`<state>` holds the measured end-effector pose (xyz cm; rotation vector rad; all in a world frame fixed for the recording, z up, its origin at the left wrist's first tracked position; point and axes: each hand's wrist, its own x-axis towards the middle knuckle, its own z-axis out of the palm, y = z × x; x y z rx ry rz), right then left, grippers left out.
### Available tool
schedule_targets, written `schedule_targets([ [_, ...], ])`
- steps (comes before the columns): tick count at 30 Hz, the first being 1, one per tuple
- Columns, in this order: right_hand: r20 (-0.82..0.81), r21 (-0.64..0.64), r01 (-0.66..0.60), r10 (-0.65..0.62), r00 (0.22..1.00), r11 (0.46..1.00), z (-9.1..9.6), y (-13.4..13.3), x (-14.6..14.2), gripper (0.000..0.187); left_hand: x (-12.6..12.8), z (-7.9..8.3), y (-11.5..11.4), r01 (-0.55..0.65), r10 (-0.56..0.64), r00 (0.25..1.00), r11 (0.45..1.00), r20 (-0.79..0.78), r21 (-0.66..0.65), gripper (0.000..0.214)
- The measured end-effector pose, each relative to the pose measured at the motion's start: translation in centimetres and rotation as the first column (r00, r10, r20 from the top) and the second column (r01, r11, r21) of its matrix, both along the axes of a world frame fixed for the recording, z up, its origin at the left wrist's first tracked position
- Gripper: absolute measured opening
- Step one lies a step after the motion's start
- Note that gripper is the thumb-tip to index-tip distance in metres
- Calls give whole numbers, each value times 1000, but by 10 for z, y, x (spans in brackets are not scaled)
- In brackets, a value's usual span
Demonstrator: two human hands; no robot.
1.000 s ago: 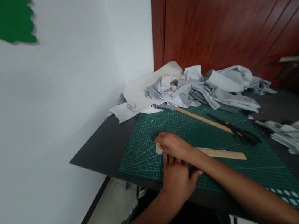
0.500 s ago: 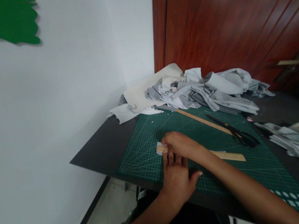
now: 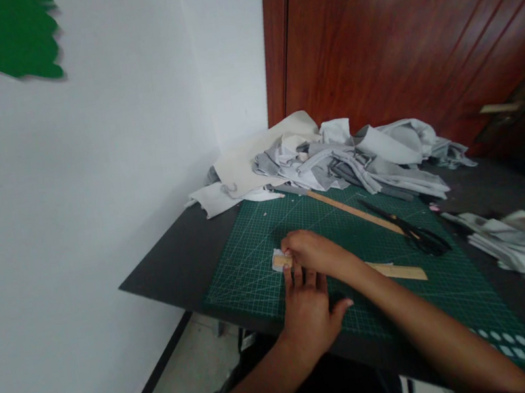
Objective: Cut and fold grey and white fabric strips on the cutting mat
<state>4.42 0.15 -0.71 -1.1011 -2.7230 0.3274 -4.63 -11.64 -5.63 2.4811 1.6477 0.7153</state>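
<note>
My right hand [image 3: 312,252] rests curled over the left end of a wooden ruler [image 3: 396,271] on the green cutting mat [image 3: 252,258], its fingers closed at a small white fabric scrap [image 3: 277,260]. My left hand [image 3: 309,309] lies flat just behind it, fingers stretched toward the scrap and pressing on the mat. What lies under the hands is hidden.
A second long wooden ruler [image 3: 352,210] and black scissors [image 3: 413,236] lie on the mat's far side. A heap of grey and white fabric [image 3: 336,158] fills the table's back. Cut strips [image 3: 523,241] lie at right. A wall stands left, a wooden door behind.
My right hand slid slightly to the right along the ruler, uncovering more of the white scrap. The left hand's fingers stretched out a little further. The view shifted slightly.
</note>
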Motion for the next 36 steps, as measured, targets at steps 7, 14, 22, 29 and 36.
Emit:
schedule_targets([
  [7, -91, 18, 35, -34, 995, 999, -13, -3, -17, 16, -1, 5, -2, 24, -23, 999, 999, 38, -39, 67],
  [14, -258, -10, 3, -5, 966, 1000, -17, -2, -21, 21, -1, 6, -2, 26, -25, 1000, 999, 14, -43, 69],
  [22, -98, -25, -4, 1, 995, 1000, 1, -1, -3, 21, -1, 2, 0, 6, -6, 1000, 1000, -12, -7, 74],
  [29, 22, -100, 6, -4, 1000, 995, 15, -2, 19, 18, -1, -2, 1, 6, -6, 1000, 1000, -21, 0, 80],
  [36, 80, -160, 54, -41, 996, 986, 28, -5, 34, 22, -1, 0, 1, 2, -2, 1000, 1000, -30, -6, 77],
])
